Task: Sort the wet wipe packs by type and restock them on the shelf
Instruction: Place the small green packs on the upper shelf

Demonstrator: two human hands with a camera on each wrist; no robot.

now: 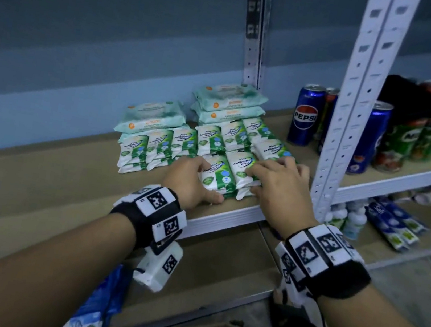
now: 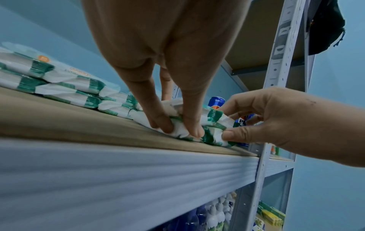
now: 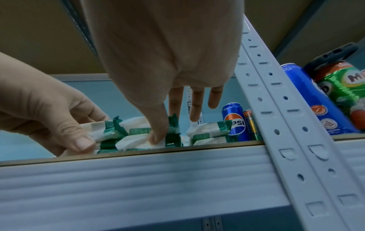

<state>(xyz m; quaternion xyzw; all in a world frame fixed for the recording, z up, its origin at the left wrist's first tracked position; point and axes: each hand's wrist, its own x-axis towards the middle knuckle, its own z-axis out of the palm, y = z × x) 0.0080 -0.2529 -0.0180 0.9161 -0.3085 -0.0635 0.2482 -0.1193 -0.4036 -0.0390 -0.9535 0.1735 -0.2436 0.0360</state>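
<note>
Both hands clamp the front two stacks of Pine Antibacterial Wipes packs (image 1: pixel 228 172) at the shelf (image 1: pixel 229 215) lip, left hand (image 1: pixel 192 179) and right hand (image 1: pixel 275 183) flanking them, long axes pointing rearward toward the rows behind.

Small green-and-white packs (image 1: pixel 242 164): "Pine Antibacterial Wipes"
Blue can (image 1: pixel 306 115): "PEPSI" — full logo
Green cans (image 1: pixel 403 141): "MILO" — partly cut off

The brown shelf (image 1: pixel 37 187) carries green-and-white wipe packs (image 1: pixel 160 144) in stacked rows, pale teal packs (image 1: pixel 229 98) behind them, and a Pepsi can (image 1: pixel 306 115) to their right.
</note>
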